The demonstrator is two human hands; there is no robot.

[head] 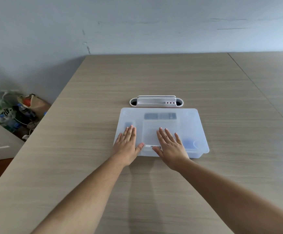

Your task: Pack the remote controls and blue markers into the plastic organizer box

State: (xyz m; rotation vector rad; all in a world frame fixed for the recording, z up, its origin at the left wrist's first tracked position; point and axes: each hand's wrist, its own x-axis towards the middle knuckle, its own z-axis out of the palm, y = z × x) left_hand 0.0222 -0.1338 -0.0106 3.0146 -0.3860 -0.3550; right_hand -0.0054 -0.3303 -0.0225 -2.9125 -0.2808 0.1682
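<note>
You are looking at a bright, evenly lit scene in soft, diffuse light, with no hard glare on the tabletop point(154, 78) and only faint shadows running toward you beneath each forearm. The wide lens bends the tabletop's edges outward, and the clutter on the floor point(14, 112) at the left looks smeared and soft. Through the frosted lid point(161, 122) you get only blurred dark and blue shapes, while the barcode label point(154, 146) reads fairly sharp.
</note>
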